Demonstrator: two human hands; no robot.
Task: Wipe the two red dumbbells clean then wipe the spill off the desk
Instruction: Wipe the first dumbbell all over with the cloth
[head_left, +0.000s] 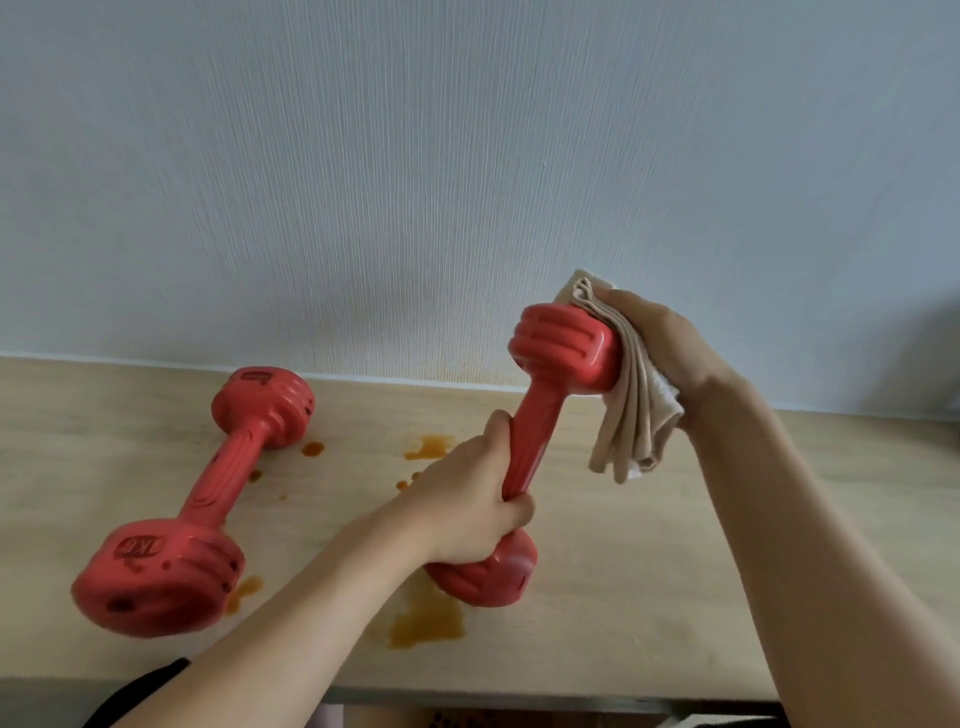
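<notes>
Above desk (623, 571), left hand (470, 512) grips dumbbell (540, 415); right hand (670, 353) clutches cloth (636, 415).

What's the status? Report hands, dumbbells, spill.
Left hand grips raised dumbbell. Right hand presses cloth on its end. Second dumbbell on desk; orange spill unwiped.

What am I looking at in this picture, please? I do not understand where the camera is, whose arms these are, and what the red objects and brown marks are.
There is one picture, from a camera worn on a person's head, looking forward and down at a light wooden desk. No machine is here, only two bare hands. The left hand grips the handle of a red plastic dumbbell and holds it tilted above the desk. The right hand presses a folded beige cloth against its upper end. A second red dumbbell lies on the desk to the left. The orange-brown spill lies in patches on the desk.
</notes>
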